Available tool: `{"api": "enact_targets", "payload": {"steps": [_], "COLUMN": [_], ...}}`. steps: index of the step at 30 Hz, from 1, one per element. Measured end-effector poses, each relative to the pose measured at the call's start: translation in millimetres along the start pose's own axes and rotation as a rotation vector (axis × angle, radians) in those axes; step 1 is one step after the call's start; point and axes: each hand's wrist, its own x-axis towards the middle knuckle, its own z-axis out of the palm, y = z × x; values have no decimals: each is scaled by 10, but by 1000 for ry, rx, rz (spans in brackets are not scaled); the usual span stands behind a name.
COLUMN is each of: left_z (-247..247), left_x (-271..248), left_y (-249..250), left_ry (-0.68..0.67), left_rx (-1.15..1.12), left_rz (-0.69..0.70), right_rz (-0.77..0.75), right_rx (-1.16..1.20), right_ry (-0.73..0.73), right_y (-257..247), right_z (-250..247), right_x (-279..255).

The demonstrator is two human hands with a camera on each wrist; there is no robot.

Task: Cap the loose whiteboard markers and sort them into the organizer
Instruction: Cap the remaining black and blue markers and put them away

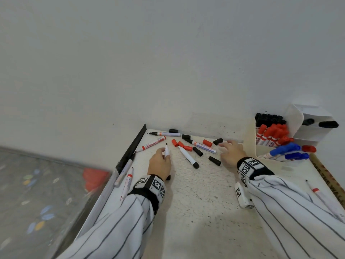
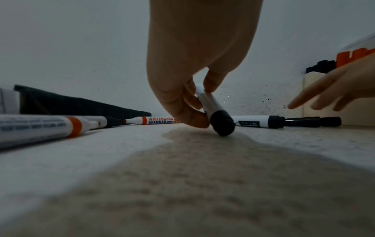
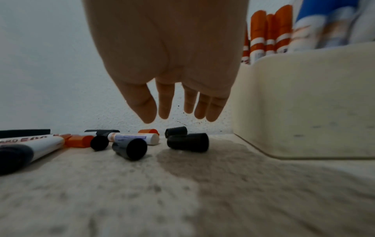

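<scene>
My left hand [image 1: 162,159] pinches a slim white marker [image 1: 166,150] with its bare black tip pointing away; in the left wrist view the marker [image 2: 211,104] slants down from my left hand [image 2: 192,102] to its black end just above the table. My right hand [image 1: 229,147] hovers open, fingers spread, over loose black caps [image 1: 218,141]. In the right wrist view my right hand [image 3: 180,112] hangs above a black cap [image 3: 188,142]. Several uncapped markers [image 1: 188,156] and red caps [image 1: 183,145] lie between my hands. The cream organizer [image 1: 251,139] at the right holds black, red and blue markers.
Two more markers [image 1: 125,170] lie along the table's left edge beside a black strip [image 1: 131,145]. A red-banded marker [image 1: 317,191] lies at the right, near my sleeve. The wall stands close behind the pile. The floor drops off to the left.
</scene>
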Motion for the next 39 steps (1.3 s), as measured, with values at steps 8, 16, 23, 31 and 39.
{"api": "enact_targets", "payload": {"steps": [8,16,23,31,39], "left_z": [38,52,49,-3,93], "left_x": [7,22,-1,-102,-413], "left_y": [-35,-35,-17,-2,153], "left_ry": [-74,-116,-171,-294,-324], "left_rx": [-74,-84,-77,45,76], "left_rz": [-28,-47,-16,22,153], "right_rz": [-35,-6,-107,-214,-195], "right_rx": [-68,-71,225,448,310], "right_ry": [-121,8,334,402,291], "right_y": [-185,-204,-195,-257,-113], "right_z": [31,61,-220,-548,-703], "right_x": [453,526,284,-357,-1062]}}
